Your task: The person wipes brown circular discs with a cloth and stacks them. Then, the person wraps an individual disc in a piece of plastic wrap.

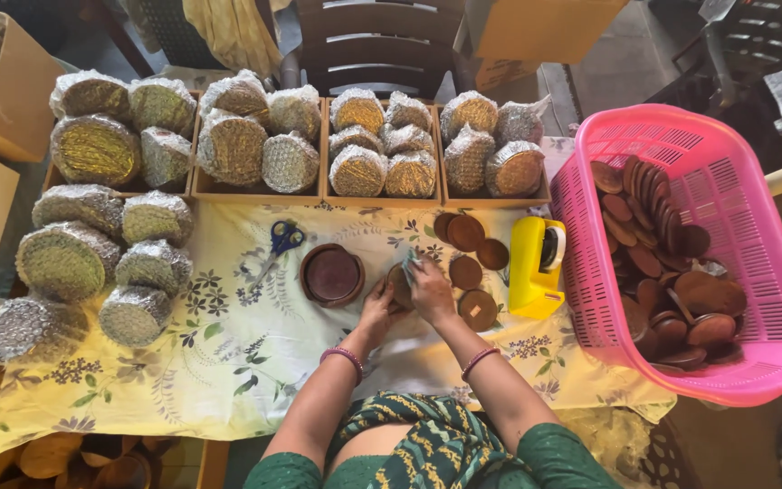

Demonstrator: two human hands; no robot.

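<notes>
Brown discs (662,272) in pink basket (681,136)

Matt brown clay discs (477,310) lie on printed cloth (228,353) beside a glossy pink plastic basket (753,208).

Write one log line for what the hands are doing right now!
left hand: holds brown clay disc | right hand: presses wrap on same disc | beside: clay bowl, yellow tape dispenser, pink basket

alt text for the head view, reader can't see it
A person's left hand and right hand hold a small brown disc over a floral tablecloth. Wrapped bundles lie left and behind; a pink basket of discs sits right.
</notes>
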